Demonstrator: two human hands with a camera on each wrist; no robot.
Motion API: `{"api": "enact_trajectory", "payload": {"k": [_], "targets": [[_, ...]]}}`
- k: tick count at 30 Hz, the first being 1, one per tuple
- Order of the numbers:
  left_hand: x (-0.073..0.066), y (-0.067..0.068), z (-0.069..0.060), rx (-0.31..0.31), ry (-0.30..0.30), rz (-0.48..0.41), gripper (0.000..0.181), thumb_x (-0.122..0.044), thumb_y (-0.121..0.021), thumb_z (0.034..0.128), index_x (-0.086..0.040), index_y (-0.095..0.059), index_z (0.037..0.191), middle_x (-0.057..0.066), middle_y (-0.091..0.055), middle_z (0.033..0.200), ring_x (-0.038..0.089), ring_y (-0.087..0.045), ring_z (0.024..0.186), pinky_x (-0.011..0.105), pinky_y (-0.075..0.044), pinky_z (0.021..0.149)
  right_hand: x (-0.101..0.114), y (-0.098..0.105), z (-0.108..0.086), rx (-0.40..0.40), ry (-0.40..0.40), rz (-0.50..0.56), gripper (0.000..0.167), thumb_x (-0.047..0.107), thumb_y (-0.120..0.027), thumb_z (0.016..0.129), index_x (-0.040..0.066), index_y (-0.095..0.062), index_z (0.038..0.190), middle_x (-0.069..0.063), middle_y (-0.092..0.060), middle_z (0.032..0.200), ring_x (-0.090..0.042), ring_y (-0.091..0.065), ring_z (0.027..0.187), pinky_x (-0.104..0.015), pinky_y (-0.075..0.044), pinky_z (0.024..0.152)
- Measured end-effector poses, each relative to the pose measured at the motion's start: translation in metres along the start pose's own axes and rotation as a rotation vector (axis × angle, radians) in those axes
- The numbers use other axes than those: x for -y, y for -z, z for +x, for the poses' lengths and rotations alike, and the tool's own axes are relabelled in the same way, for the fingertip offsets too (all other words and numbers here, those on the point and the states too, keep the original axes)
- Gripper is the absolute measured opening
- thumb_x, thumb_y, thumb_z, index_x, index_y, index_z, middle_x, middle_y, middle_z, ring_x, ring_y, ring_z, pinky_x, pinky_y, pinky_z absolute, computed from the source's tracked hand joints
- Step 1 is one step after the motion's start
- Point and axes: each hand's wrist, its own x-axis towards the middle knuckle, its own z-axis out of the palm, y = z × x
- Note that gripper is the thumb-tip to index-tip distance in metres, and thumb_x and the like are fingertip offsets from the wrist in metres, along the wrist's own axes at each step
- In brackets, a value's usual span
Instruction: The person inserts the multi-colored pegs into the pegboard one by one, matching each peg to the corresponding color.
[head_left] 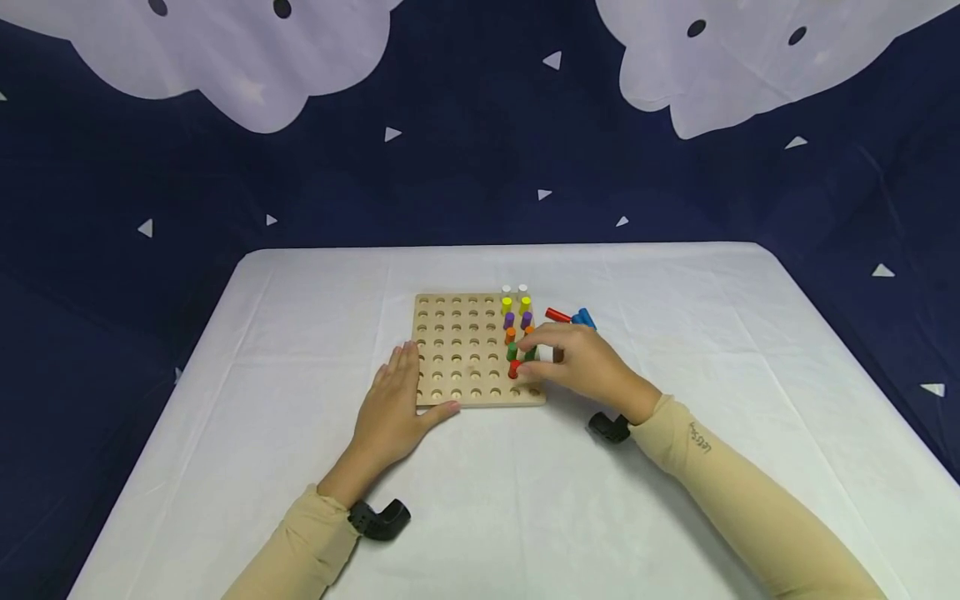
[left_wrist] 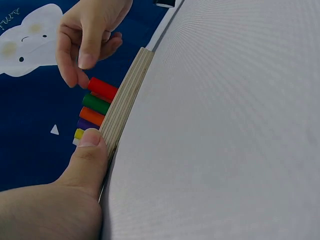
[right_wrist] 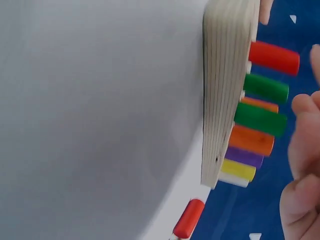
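Observation:
A square wooden pegboard (head_left: 465, 367) lies on the table, its right side bearing two columns of upright pegs. From the back come pairs of white, yellow (head_left: 507, 306), purple, orange and green pegs (head_left: 512, 352), then a single red peg (head_left: 513, 370). My left hand (head_left: 390, 417) rests along the board's left edge, fingers straight and thumb at the front edge. Beside the red peg is my right hand (head_left: 585, 358), thumb and forefinger spread. The right wrist view shows a gap between those fingers and the red peg (right_wrist: 275, 57); nothing is visible in their grasp.
To the right of the board, behind the right hand, lie a loose red peg (head_left: 557, 315) and some blue pegs (head_left: 587, 318). A white cloth (head_left: 300, 333) covers the table. Behind it hangs a dark blue backdrop (head_left: 465, 183) with clouds and triangles.

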Motion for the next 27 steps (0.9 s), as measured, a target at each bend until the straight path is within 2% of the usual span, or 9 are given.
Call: {"api": "enact_trajectory", "payload": {"k": [4, 8, 13, 17, 27], "targets": [[0.000, 0.001, 0.001, -0.007, -0.001, 0.002, 0.115, -0.070, -0.059, 0.0856, 0.002, -0.006, 0.158, 0.019, -0.009, 0.166, 0.032, -0.008, 0.155, 0.049, -0.010, 0.127, -0.011, 0.011, 0.002, -0.052, -0.042, -0.006, 0.029, 0.025, -0.083, 0.081, 0.012, -0.076, 0.106, 0.001, -0.075, 0.103, -0.008, -0.051, 0.064, -0.021, -0.045, 0.057], [0.000, 0.000, 0.001, -0.015, -0.006, 0.000, 0.115, -0.070, -0.060, 0.0857, 0.003, -0.007, 0.157, 0.020, -0.010, 0.165, 0.033, -0.009, 0.155, 0.050, -0.011, 0.127, -0.027, 0.023, 0.005, -0.066, -0.136, -0.069, 0.032, 0.029, -0.081, 0.084, 0.012, -0.075, 0.110, 0.000, -0.074, 0.105, -0.012, -0.053, 0.071, -0.026, -0.047, 0.063], [0.002, -0.002, 0.000, -0.013, -0.004, 0.006, 0.115, -0.071, -0.059, 0.0852, 0.002, -0.007, 0.158, 0.019, -0.010, 0.166, 0.032, -0.009, 0.155, 0.049, -0.011, 0.127, -0.052, 0.032, 0.010, 0.009, -0.255, -0.210, 0.038, 0.032, -0.076, 0.088, 0.011, -0.072, 0.119, -0.004, -0.070, 0.112, -0.023, -0.064, 0.091, -0.041, -0.054, 0.082], [0.002, -0.004, 0.000, -0.017, -0.011, 0.005, 0.115, -0.071, -0.059, 0.0854, 0.003, -0.007, 0.158, 0.020, -0.011, 0.165, 0.033, -0.010, 0.155, 0.050, -0.012, 0.126, -0.065, 0.034, 0.013, 0.064, -0.316, -0.289, 0.044, 0.031, -0.077, 0.087, 0.008, -0.069, 0.125, -0.006, -0.068, 0.116, -0.027, -0.064, 0.108, -0.048, -0.053, 0.093], [0.003, -0.004, 0.000, -0.023, -0.010, 0.011, 0.116, -0.073, -0.057, 0.0845, 0.002, -0.007, 0.158, 0.019, -0.010, 0.166, 0.032, -0.010, 0.155, 0.049, -0.012, 0.127, -0.075, 0.034, 0.025, 0.166, -0.302, -0.369, 0.041, 0.031, -0.077, 0.087, 0.008, -0.072, 0.121, -0.008, -0.070, 0.110, -0.026, -0.065, 0.100, -0.047, -0.054, 0.090]]}}
